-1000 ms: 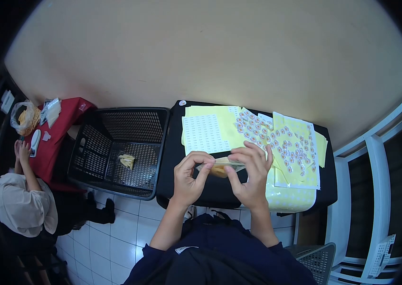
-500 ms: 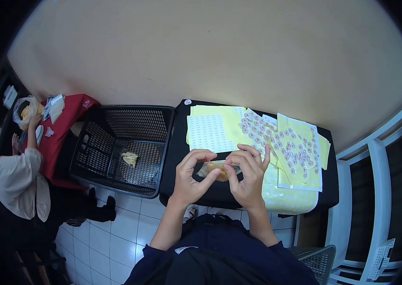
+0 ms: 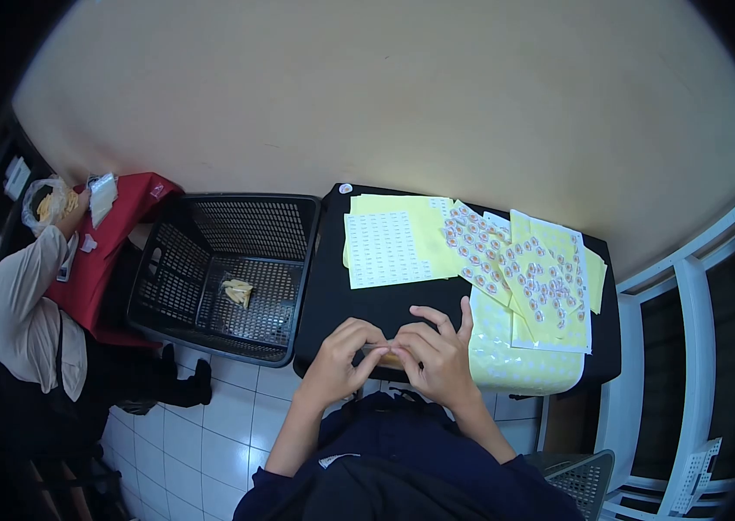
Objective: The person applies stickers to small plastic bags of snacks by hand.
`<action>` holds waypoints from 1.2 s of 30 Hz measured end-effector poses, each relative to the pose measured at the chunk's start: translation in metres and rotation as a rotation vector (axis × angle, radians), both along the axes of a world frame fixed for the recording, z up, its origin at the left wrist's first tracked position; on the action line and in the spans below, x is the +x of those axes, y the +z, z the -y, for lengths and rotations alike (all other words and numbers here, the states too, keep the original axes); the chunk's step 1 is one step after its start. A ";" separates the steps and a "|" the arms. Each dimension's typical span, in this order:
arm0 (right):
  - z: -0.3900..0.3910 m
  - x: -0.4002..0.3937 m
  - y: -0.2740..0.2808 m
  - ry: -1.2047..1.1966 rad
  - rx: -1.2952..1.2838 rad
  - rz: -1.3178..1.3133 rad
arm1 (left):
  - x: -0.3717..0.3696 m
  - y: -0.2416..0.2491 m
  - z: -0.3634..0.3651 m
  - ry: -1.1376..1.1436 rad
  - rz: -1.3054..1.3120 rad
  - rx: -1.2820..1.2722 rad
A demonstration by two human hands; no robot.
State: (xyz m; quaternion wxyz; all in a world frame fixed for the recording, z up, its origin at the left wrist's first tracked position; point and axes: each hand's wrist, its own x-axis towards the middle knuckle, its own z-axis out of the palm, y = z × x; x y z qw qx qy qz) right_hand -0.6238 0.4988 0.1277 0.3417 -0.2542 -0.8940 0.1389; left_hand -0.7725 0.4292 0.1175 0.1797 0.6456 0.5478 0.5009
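Close to the table's front edge, my left hand (image 3: 339, 366) and my right hand (image 3: 438, 365) meet, thumbs and forefingers pinching a small clear plastic packet (image 3: 392, 359) with yellow-orange contents. Most of the packet is hidden behind my fingers. My right hand's outer fingers are raised away from it. Beyond my hands, a white sheet of small printed labels (image 3: 379, 247) rests on yellow backing paper (image 3: 428, 227). Further right, sheets of round stickers (image 3: 550, 278) overlap one another, nearest to my right hand.
A black plastic crate (image 3: 293, 286) stands left of the black-covered table (image 3: 359, 304), with a filled packet (image 3: 237, 293) inside. At far left, a person (image 3: 29, 295) reaches over a red-covered table (image 3: 128, 200) into a plastic bag (image 3: 48, 207). White railings (image 3: 693, 347) rise at right.
My hands have drawn closer together and moved down toward my body with the packet, which is now more covered by fingers. The person at left has leaned and reached further into the bag.
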 end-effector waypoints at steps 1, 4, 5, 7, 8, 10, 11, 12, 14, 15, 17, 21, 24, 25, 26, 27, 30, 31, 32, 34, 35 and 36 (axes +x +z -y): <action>0.001 0.000 -0.002 0.012 -0.014 0.002 | 0.000 -0.004 0.002 -0.001 0.002 -0.004; 0.002 0.002 -0.011 0.022 -0.035 0.018 | 0.002 -0.014 0.005 0.025 0.031 -0.047; 0.002 0.002 -0.014 0.025 -0.043 0.026 | 0.003 -0.017 0.004 0.024 0.032 -0.046; 0.003 0.002 -0.019 0.030 -0.053 0.035 | 0.004 -0.023 0.003 0.029 0.035 -0.041; 0.003 0.002 -0.020 0.031 -0.060 0.043 | 0.004 -0.025 0.003 0.030 0.036 -0.040; 0.001 0.003 -0.020 0.030 -0.066 0.051 | 0.004 -0.026 0.002 0.026 0.063 -0.061; -0.001 0.003 -0.020 0.036 -0.083 0.050 | 0.002 -0.026 0.001 0.025 0.063 -0.059; -0.003 0.003 -0.018 0.043 -0.101 0.048 | -0.002 -0.024 0.002 0.004 0.080 -0.087; -0.006 0.004 -0.017 0.055 -0.101 0.046 | -0.007 -0.022 0.001 -0.019 0.097 -0.113; -0.006 0.004 -0.017 0.069 -0.105 0.045 | -0.010 -0.020 0.001 -0.024 0.088 -0.098; -0.009 0.005 -0.014 0.070 -0.107 0.053 | -0.011 -0.019 0.001 -0.029 0.080 -0.088; -0.016 0.006 -0.012 0.096 -0.120 0.059 | -0.013 -0.017 -0.001 -0.022 0.092 -0.081; -0.019 0.005 -0.017 0.124 -0.158 0.040 | -0.019 -0.021 -0.003 -0.011 0.107 -0.078; -0.020 0.004 -0.015 0.130 -0.176 0.041 | -0.020 -0.025 0.000 0.001 0.126 -0.090; -0.022 0.004 -0.019 0.128 -0.177 0.042 | -0.023 -0.032 0.001 -0.001 0.127 -0.091; -0.025 0.002 -0.026 0.156 -0.294 -0.005 | -0.026 -0.042 0.000 -0.005 0.175 -0.101; -0.037 -0.001 -0.042 0.166 -0.659 -0.138 | -0.019 -0.056 -0.006 -0.035 0.381 -0.188; -0.040 -0.002 -0.045 0.163 -0.714 -0.184 | -0.017 -0.058 -0.008 -0.064 0.536 -0.257; -0.043 -0.004 -0.048 0.158 -0.767 -0.231 | -0.016 -0.059 -0.008 -0.165 0.409 -0.363; -0.048 -0.008 -0.055 0.166 -0.793 -0.285 | -0.008 -0.081 -0.011 -0.177 0.494 -0.481; -0.053 -0.011 -0.061 0.177 -0.819 -0.339 | -0.005 -0.102 -0.013 -0.220 0.625 -0.447; -0.065 -0.010 -0.071 0.164 -0.789 -0.369 | -0.005 -0.110 -0.019 -0.222 0.624 -0.446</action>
